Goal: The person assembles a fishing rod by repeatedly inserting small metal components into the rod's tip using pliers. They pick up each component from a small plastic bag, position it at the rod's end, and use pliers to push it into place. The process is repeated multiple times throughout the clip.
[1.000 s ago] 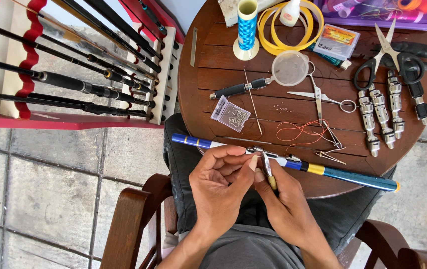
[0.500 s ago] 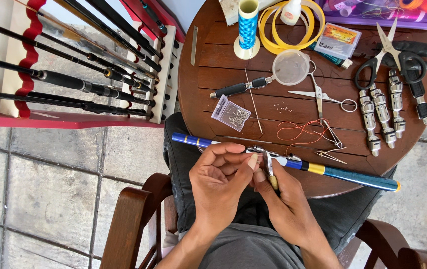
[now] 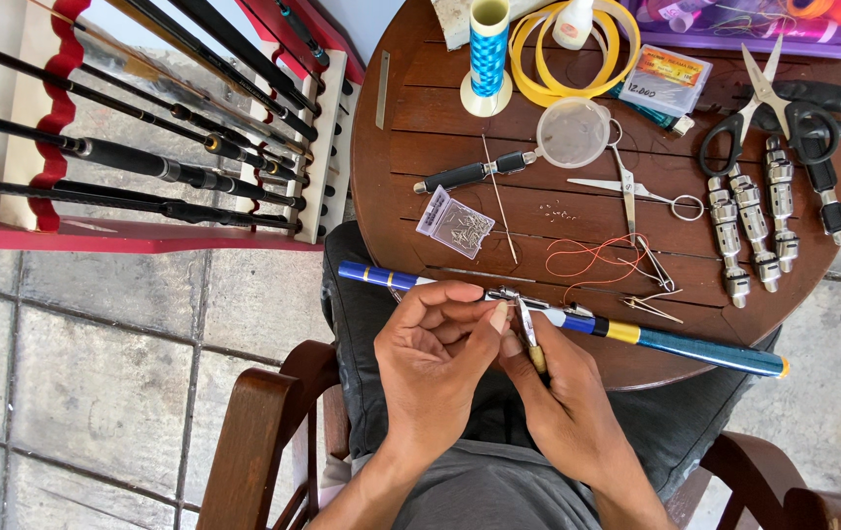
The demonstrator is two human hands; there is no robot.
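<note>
Pinching a blue fishing rod [image 3: 558,316] at its metal guide [image 3: 511,295] with the left hand [image 3: 435,358], fingers curled and closed on the rod from above. Closing the right hand [image 3: 563,393] around a small tool with a pale handle [image 3: 530,339], its metal tip pressing up against the guide. Lying across the lap and along the near edge of the round wooden desk [image 3: 410,88], the rod, with one end poking out past the left hand and the other reaching well to the right.

Risking a slip here: the tool's tip sitting right beside the left thumb, so a hard push off the smooth guide likely jabbing a finger or scratching the rod's finish. Also risking a roll, the rod resting only on knees and the desk's rim, with nothing but the left hand steadying it.

Trailing just beyond the guide, a loose red thread [image 3: 592,260], apt to snag on the tool or the tweezers [image 3: 658,285] next to it. Farther up the desk, a plastic bag of small parts [image 3: 458,226], scissors [image 3: 631,186], a blue spool [image 3: 488,49], black-handled pliers [image 3: 774,108] and three metal reel seats [image 3: 754,231]. Off to the left, a red-and-white rack of dark rods [image 3: 145,167], near enough for a swinging rod end to knock.
</note>
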